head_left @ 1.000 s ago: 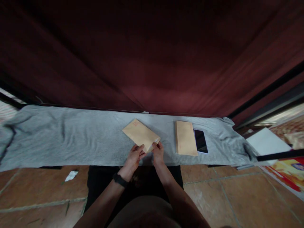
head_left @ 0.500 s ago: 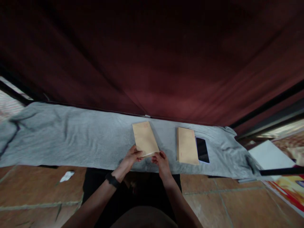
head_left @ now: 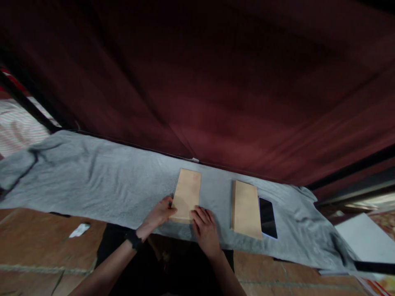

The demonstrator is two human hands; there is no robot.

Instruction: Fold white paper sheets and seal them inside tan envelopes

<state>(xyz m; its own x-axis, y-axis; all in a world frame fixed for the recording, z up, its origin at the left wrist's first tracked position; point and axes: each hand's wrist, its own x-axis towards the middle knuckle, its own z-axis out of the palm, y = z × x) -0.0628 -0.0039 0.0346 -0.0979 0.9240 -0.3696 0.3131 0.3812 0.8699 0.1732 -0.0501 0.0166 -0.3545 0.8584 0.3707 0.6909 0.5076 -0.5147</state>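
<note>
A brown paper envelope [head_left: 187, 193] with faint red print at its far end lies on the grey cloth in front of me. My left hand [head_left: 160, 211] pinches its near left corner, thumb on top and the other fingers at the side edge. At the near right corner, my right hand [head_left: 205, 228] rests palm down, its fingertips touching the paper. Further right is a stack of similar brown envelopes [head_left: 247, 209], apart from both hands. A dark-screened phone [head_left: 268, 217] with a light purple edge lies directly beside that stack.
Grey cloth [head_left: 123, 181] covers the long, narrow surface, with wrinkles at both ends. Dark red fabric [head_left: 191, 102] rises behind it. A white scrap [head_left: 79, 230] lies on the tiled floor at left; a white flat panel [head_left: 367, 238] is at far right.
The envelope's near end has come down onto the cloth and the envelope has turned slightly. My right hand has gone from pinching its near edge to lying on its corner. The view has tilted.
</note>
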